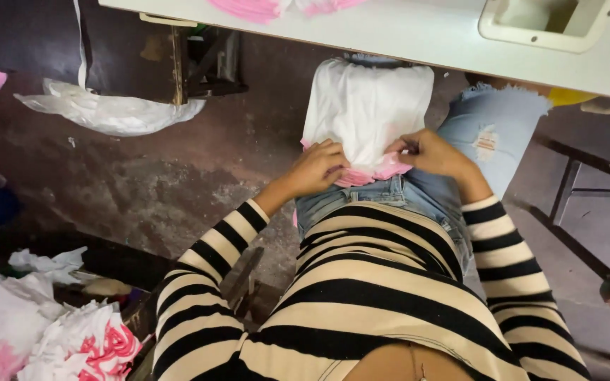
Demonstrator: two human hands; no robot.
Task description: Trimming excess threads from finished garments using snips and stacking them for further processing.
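**Both hands on a fabric stack in the lap**

Sitting at a white work table [418, 42], the person rests a stack of white fabric pieces [365, 106] on the lap, over light blue ripped jeans [492, 127]. A pink layer [368, 175] shows at the near edge of the stack. The left hand [317, 168] lies on that near edge, fingers curled down onto the pink and white cloth and pinching it. The right hand [428, 152] meets the same edge from the other side, fingers narrowed on the fabric's corner. The two hands sit near each other, not touching. Both arms wear black-and-cream striped sleeves [213, 296].

More pink fabric [248, 8] lies on the table top, beside a rectangular recess [545, 21]. A crumpled white plastic bag [107, 111] lies on the dark floor at left, and a heap of white and pink scraps [44, 339] fills the lower left corner.
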